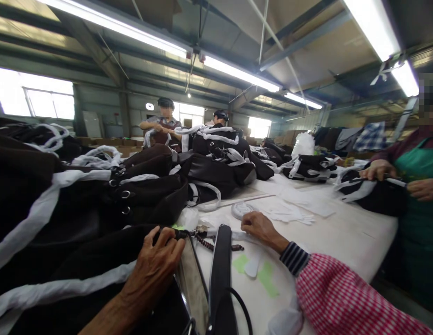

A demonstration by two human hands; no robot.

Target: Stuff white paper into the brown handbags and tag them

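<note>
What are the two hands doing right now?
Left hand: closed on the bag.
Right hand: curled shut on the table; whether it holds anything cannot be told.

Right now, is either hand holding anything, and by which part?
The left hand grips the dark bag at its top edge. The right hand rests curled on the table; whether it holds anything cannot be told.
</note>
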